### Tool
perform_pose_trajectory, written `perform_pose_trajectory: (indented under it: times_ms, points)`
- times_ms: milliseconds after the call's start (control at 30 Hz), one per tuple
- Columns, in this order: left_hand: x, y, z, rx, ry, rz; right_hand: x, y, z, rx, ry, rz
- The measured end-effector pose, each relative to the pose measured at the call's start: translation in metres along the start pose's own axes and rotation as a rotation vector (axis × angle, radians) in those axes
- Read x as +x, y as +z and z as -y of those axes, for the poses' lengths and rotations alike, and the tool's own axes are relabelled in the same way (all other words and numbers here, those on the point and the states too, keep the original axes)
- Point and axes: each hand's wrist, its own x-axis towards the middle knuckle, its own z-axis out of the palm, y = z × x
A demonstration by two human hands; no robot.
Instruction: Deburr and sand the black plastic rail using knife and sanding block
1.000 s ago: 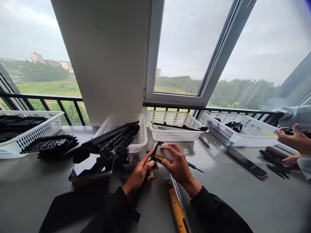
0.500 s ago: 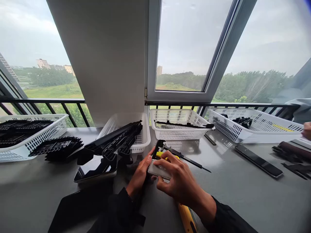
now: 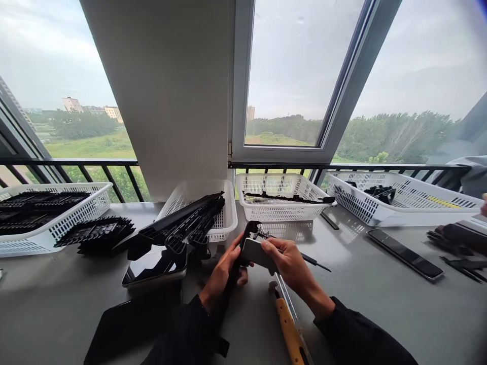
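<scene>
My left hand (image 3: pixel 224 268) is wrapped round a long black plastic part (image 3: pixel 246 248), which stands tilted with its curled end up. In my right hand (image 3: pixel 287 261) a flat grey rectangular piece (image 3: pixel 259 255) is pinched between thumb and fingers. That piece lies against or right beside the black part; I cannot tell whether they touch. Below my right hand, a tool with a yellow handle (image 3: pixel 289 329) and a long metal edge lies on the table. A slender dark tool (image 3: pixel 314 260) lies behind my right hand, partly hidden by it.
White baskets (image 3: pixel 281 210) line the window side. Long black plastic parts (image 3: pixel 190 218) lean out of one, above a tablet-like device (image 3: pixel 154 268). More black parts (image 3: pixel 97 232) are at left. A phone (image 3: pixel 405 253) lies at right, near another person's hand (image 3: pixel 484 205).
My right hand has turned and drawn the grey piece up to the right, so it now faces me more upright. The yellow bit behind it no longer shows. More of the yellow-handled tool is visible.
</scene>
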Motion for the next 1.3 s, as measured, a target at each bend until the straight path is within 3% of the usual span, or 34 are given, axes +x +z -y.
perform_pose_trajectory:
  times_ms: [100,233,433,600,1000,1100,1300]
  points:
    - [0.001,-0.001,0.000,-0.037,-0.029,0.063,0.010,-0.003,-0.013,0.071,0.080,-0.046]
    - [0.002,-0.001,0.002,-0.081,-0.064,0.126,0.013,-0.004,-0.023,0.124,0.153,0.001]
    - [0.003,-0.001,0.005,-0.094,-0.116,0.149,0.016,-0.004,-0.028,0.175,0.162,-0.093]
    - [0.001,0.000,0.005,-0.066,-0.151,0.159,0.016,0.004,-0.031,0.206,0.179,-0.064]
    - [0.002,0.002,0.008,-0.058,-0.092,0.132,0.023,-0.013,-0.042,0.201,0.133,-0.304]
    - [0.003,0.002,0.006,-0.057,-0.104,0.124,0.021,-0.011,-0.037,0.184,0.129,-0.237]
    - [0.002,0.000,0.003,-0.035,-0.139,0.101,0.007,0.010,-0.023,0.162,0.149,0.096]
